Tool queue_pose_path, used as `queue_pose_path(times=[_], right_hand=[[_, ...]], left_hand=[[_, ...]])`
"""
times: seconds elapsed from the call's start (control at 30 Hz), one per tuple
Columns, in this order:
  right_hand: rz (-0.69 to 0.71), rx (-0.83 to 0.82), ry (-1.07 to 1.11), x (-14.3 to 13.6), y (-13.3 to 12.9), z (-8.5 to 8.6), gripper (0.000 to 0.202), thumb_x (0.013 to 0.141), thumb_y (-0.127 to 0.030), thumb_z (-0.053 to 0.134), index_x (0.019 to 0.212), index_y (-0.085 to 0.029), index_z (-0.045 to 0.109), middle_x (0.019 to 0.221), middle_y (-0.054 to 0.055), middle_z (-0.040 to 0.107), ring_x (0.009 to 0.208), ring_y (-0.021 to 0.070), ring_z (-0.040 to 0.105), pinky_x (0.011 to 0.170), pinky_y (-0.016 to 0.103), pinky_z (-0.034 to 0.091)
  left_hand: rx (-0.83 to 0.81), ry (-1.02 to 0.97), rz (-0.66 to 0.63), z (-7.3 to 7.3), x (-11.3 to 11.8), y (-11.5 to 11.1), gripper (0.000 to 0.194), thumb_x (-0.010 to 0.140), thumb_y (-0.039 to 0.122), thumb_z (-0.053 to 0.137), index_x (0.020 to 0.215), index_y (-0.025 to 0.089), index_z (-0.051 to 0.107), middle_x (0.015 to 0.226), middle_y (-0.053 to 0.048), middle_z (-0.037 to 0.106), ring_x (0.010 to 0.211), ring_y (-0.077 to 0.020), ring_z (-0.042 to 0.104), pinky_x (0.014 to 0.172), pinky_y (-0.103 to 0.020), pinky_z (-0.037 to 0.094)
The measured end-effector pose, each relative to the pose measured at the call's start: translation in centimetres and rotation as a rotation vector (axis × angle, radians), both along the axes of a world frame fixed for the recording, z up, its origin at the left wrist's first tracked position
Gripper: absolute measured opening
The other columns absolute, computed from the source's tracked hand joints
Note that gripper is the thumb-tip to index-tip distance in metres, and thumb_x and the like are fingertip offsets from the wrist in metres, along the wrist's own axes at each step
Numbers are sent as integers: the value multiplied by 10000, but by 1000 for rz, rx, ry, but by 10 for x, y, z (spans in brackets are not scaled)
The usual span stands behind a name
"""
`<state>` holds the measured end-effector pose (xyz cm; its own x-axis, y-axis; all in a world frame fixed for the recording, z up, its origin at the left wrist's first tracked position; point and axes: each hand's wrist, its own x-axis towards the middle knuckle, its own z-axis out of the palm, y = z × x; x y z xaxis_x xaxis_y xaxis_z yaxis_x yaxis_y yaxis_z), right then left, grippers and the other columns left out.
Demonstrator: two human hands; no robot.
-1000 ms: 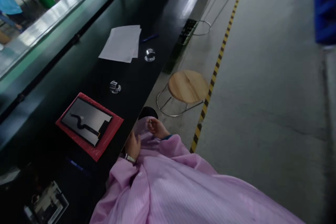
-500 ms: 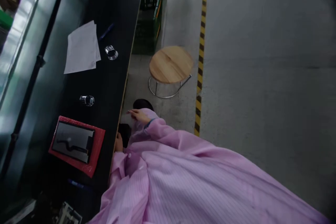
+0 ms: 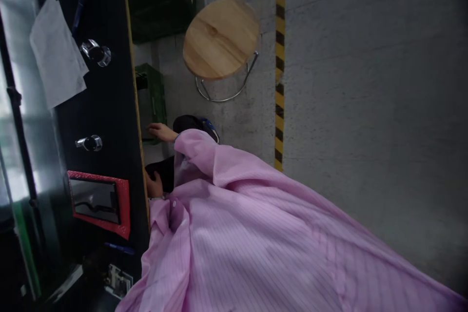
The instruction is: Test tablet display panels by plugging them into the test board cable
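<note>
My right hand stretches from its pink sleeve past the table edge, over a small green crate low beside the table. Its fingers are extended, and I see nothing held in them. My left hand is close against the wooden table edge. The tabletop hides most of its fingers, so its grip cannot be made out. On the dark table, nearest that hand, lies a flat display panel on a red bubble-wrap pouch.
White papers, a blue pen and two shiny metal pieces lie on the table. Another pen is near a metal device. A round wooden stool and a dark green crate stand on the floor.
The view has swung, so the table and stool sit further left and the small green crate shows. My right hand has reached left toward the table edge, fingers stretched out.
</note>
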<state>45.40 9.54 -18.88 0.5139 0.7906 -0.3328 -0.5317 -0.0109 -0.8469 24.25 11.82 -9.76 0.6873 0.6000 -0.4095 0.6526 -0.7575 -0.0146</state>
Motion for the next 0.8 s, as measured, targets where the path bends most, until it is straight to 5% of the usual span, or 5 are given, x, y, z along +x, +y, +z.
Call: queue_pose_path(times=[0.1, 0.2, 0.47, 0.8], right_hand=[[-15, 10, -50, 14, 1, -3, 225, 971, -76, 520, 1138, -104, 667, 948, 10, 667, 947, 106, 566, 974, 246, 432], [-18, 26, -92, 23, 7, -9, 259, 975, -63, 501, 1159, -114, 675, 1020, 28, 679, 978, 114, 569, 1009, 256, 427], [-5, 49, -207, 58, 23, -21, 281, 1021, -139, 460, 1195, -97, 677, 883, 28, 652, 882, 128, 564, 936, 265, 451], [-42, 25, -287, 106, 29, -29, 300, 1026, -106, 454, 1227, -25, 661, 889, 31, 653, 850, 110, 547, 872, 229, 427]], left_hand=[[139, -34, 156, -4, -3, 5, 613, 1007, 304, 392, 1515, -33, 326, 1173, -240, 597, 1130, -341, 605, 1003, -493, 477], [192, -70, 203, -7, -5, 4, 664, 970, 297, 476, 1542, 8, 302, 1209, -231, 604, 1140, -314, 610, 1039, -469, 478], [242, -119, 255, -14, -14, -1, 663, 961, 329, 495, 1555, 105, 300, 1198, -182, 607, 1152, -300, 603, 1051, -469, 488], [251, -87, 256, -15, -15, 2, 668, 960, 393, 488, 1512, 59, 315, 1162, -192, 583, 1208, -364, 550, 1070, -538, 449]])
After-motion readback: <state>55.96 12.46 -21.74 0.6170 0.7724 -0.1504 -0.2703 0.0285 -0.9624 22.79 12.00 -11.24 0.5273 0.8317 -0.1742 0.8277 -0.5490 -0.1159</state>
